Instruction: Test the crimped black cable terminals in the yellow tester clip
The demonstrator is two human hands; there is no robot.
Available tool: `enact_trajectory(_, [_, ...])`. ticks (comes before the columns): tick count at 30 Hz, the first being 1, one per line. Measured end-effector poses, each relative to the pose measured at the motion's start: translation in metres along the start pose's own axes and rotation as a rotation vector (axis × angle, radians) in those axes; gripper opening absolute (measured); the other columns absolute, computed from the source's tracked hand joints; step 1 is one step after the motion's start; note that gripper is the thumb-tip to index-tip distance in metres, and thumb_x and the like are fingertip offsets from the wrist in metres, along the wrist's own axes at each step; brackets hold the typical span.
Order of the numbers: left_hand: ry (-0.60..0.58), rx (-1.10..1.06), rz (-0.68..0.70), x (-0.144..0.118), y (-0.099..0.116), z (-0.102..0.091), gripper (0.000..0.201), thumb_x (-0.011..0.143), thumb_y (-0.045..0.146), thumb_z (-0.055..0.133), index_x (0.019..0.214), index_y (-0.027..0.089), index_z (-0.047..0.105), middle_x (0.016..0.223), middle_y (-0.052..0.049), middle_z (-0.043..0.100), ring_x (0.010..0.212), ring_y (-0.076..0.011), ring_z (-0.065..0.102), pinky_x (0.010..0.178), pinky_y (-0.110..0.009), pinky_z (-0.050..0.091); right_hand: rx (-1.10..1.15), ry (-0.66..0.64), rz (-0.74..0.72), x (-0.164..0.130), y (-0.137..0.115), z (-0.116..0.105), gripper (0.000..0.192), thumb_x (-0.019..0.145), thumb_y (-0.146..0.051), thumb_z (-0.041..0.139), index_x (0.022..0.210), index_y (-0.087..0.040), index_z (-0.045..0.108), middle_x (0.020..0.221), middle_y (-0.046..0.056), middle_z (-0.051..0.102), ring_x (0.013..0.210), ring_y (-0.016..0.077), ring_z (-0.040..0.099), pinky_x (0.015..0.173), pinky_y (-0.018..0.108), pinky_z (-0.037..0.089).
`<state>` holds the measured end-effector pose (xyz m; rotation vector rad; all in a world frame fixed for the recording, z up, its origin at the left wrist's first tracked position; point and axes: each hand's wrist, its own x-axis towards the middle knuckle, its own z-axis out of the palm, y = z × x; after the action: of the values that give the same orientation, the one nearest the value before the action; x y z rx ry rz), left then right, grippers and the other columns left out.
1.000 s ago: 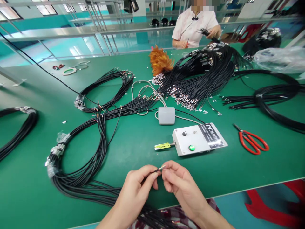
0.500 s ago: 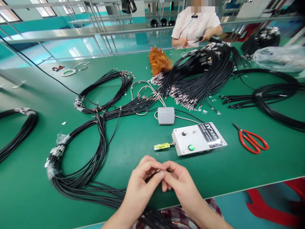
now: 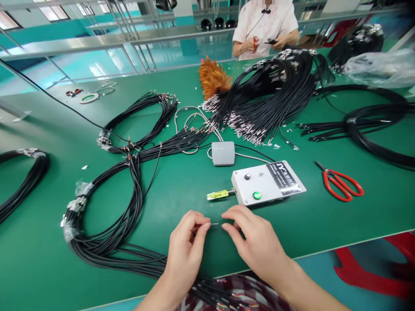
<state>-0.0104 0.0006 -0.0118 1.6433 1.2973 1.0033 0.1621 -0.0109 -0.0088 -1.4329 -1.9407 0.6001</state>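
Observation:
My left hand (image 3: pixel 188 239) is closed in a pinch on a cable, whose thin pale wire end (image 3: pixel 215 224) sticks out to the right past the fingertips. Just right of that tip is my right hand (image 3: pixel 251 233), its thumb and forefinger apart with nothing between them. Beyond the hands lies a white box (image 3: pixel 264 186) with a lit green button and a yellow-green clip (image 3: pixel 218 195) at its left end. A bundle of black cables (image 3: pixel 129 261) runs under my left forearm to my lap, where several stripped ends (image 3: pixel 227 298) show.
A grey pedal-like block (image 3: pixel 223 153) sits behind the box. Red-handled scissors (image 3: pixel 343 183) lie to the right. More black cable coils (image 3: pixel 269 95) cover the back of the green table (image 3: pixel 181 181), beside an orange feather duster (image 3: pixel 214 77). A person (image 3: pixel 264 30) works across the table.
My hands have parted: the right one has let go and moved right, uncovering the wire end in my left fingers. The view has shifted slightly.

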Motion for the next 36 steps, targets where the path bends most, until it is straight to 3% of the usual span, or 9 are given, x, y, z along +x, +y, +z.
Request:
enact_trajectory(6, [-0.138, 0.053, 0.211, 0.005, 0.001, -0.007, 0.017, 0.092, 0.007, 0.052, 0.084, 0.020, 0.060, 0.082, 0.000, 0.059, 0.076, -0.0125, 0.058, 0.067, -0.020, 0.046, -0.283, -0.047, -0.411, 0.016, 0.003, -0.007, 0.026, 0.101, -0.023, 0.043, 0.085, -0.020, 0.064, 0.086, 0.000, 0.070, 0.079, 0.0166, 0.057, 0.068, 0.032, 0.036])
enact_trajectory(9, [-0.182, 0.005, 0.173, 0.009, 0.001, -0.011, 0.017, 0.092, 0.010, 0.052, 0.082, 0.020, 0.060, 0.082, -0.001, 0.061, 0.076, -0.0133, 0.059, 0.067, -0.021, 0.047, -0.351, -0.041, -0.498, 0.024, 0.008, -0.013, 0.027, 0.100, -0.021, 0.044, 0.084, -0.019, 0.065, 0.089, 0.000, 0.071, 0.085, 0.0173, 0.056, 0.070, 0.033, 0.033])
enact_trajectory(14, [-0.016, -0.112, -0.136, 0.027, 0.004, -0.012, 0.014, 0.089, 0.023, 0.057, 0.076, 0.019, 0.059, 0.072, 0.001, 0.058, 0.061, -0.0118, 0.051, 0.054, -0.021, 0.041, -0.512, 0.039, -0.391, 0.049, 0.012, -0.026, 0.009, 0.093, -0.021, 0.060, 0.090, -0.019, 0.068, 0.094, 0.000, 0.073, 0.091, 0.0193, 0.055, 0.075, 0.034, 0.032])
enact_trajectory(18, [0.000, -0.195, -0.275, 0.043, 0.004, -0.013, 0.018, 0.084, 0.032, 0.061, 0.075, 0.018, 0.057, 0.062, 0.004, 0.050, 0.053, -0.0099, 0.041, 0.048, -0.021, 0.032, -0.612, -0.120, -0.302, 0.072, 0.012, -0.031, 0.013, 0.084, -0.019, 0.071, 0.073, -0.022, 0.066, 0.076, -0.003, 0.070, 0.082, 0.0196, 0.055, 0.071, 0.035, 0.028])
enact_trajectory(20, [-0.005, -0.223, -0.317, 0.047, 0.002, -0.014, 0.020, 0.082, 0.035, 0.061, 0.076, 0.017, 0.056, 0.061, 0.005, 0.048, 0.052, -0.0093, 0.038, 0.048, -0.021, 0.029, -0.613, -0.204, -0.250, 0.078, 0.011, -0.031, 0.013, 0.082, -0.018, 0.073, 0.073, -0.022, 0.065, 0.078, -0.003, 0.069, 0.082, 0.0198, 0.055, 0.070, 0.035, 0.027])
enact_trajectory(24, [-0.020, -0.256, -0.359, 0.050, -0.002, -0.011, 0.023, 0.080, 0.039, 0.061, 0.076, 0.017, 0.054, 0.059, 0.006, 0.044, 0.050, -0.0084, 0.034, 0.047, -0.021, 0.024, -0.603, -0.258, -0.195, 0.083, 0.009, -0.029, 0.016, 0.077, -0.016, 0.077, 0.088, -0.020, 0.067, 0.094, 0.000, 0.071, 0.093, 0.0214, 0.056, 0.074, 0.034, 0.028])
enact_trajectory(29, [-0.023, -0.218, -0.367, 0.054, -0.006, -0.007, 0.023, 0.081, 0.040, 0.059, 0.076, 0.018, 0.053, 0.055, 0.008, 0.040, 0.049, -0.0088, 0.032, 0.046, -0.021, 0.022, -0.666, -0.319, -0.238, 0.090, 0.009, -0.023, 0.013, 0.075, -0.011, 0.074, 0.071, -0.019, 0.064, 0.073, 0.000, 0.067, 0.083, 0.0204, 0.056, 0.072, 0.035, 0.026])
enact_trajectory(36, [-0.025, -0.168, -0.339, 0.059, -0.016, -0.002, 0.021, 0.082, 0.037, 0.059, 0.074, 0.018, 0.053, 0.055, 0.007, 0.045, 0.048, -0.0085, 0.033, 0.045, -0.020, 0.023, -0.694, -0.337, -0.264, 0.093, 0.010, -0.023, 0.014, 0.071, -0.015, 0.076, 0.069, -0.019, 0.062, 0.071, 0.001, 0.066, 0.080, 0.0202, 0.055, 0.071, 0.035, 0.024])
